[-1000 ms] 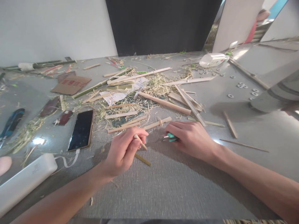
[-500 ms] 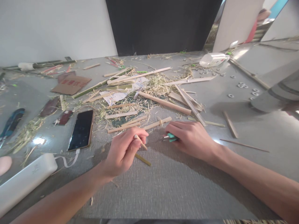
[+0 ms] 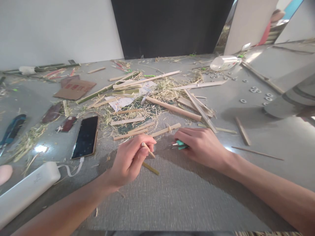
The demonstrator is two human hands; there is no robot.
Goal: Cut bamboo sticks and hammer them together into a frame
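Note:
A short, pale bamboo stick (image 3: 149, 150) is pinched between the thumb and fingers of my left hand (image 3: 130, 157). My right hand (image 3: 199, 144) is closed around small pliers (image 3: 180, 144) with teal grips, whose metal tips point left toward the stick; most of the tool is hidden in the fist. A gap separates the tips from the stick. Just beyond both hands lies a bamboo strip (image 3: 166, 129) with a band tied around it. A greenish bamboo strip (image 3: 151, 168) rests on the table beside my left hand.
A phone (image 3: 85, 137) is cabled to a white power bank (image 3: 31, 186) at left. Bamboo strips and shavings (image 3: 167, 86) cover the middle, with a hammer (image 3: 172, 108) among them. Small white rings (image 3: 254, 89), a clear bottle (image 3: 225, 62) and a grey cylinder (image 3: 292, 95) stand or lie at right.

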